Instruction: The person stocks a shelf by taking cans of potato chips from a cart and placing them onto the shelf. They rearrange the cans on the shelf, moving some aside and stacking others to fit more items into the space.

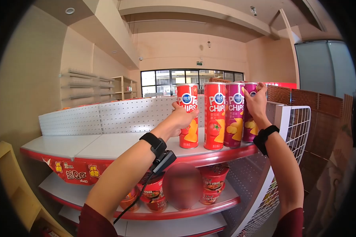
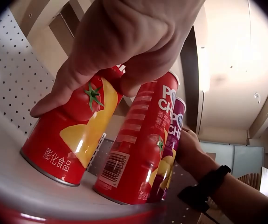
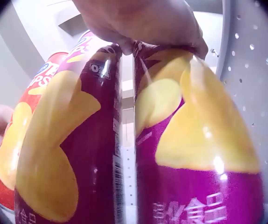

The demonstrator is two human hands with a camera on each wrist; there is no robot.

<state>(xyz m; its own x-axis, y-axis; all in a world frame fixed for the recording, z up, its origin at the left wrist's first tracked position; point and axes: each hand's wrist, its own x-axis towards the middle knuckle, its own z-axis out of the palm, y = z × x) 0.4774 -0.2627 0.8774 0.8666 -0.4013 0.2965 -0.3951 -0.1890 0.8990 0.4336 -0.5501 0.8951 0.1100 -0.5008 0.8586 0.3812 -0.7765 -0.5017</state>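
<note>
Four tall chip cans stand upright on the top shelf. My left hand [image 1: 182, 119] grips the leftmost red can [image 1: 189, 136], thumb and fingers round its sides; the left wrist view shows that can [image 2: 59, 144] with its base on the shelf. A gap parts it from the second red can [image 1: 214, 138], which stands close beside a purple can [image 1: 234, 134]. My right hand [image 1: 257, 102] holds the rightmost purple can [image 1: 250, 122] round its upper part. In the right wrist view a narrow gap shows between the two purple cans, the hand [image 3: 143, 23] above them.
The white top shelf [image 1: 67, 143] has a red front edge and a perforated back panel [image 1: 126, 116]. Cup noodles [image 1: 213, 183] stand on the shelf below. A white wire rack [image 1: 298, 130] borders the right end. Red packaging [image 1: 77, 172] hangs at the left front.
</note>
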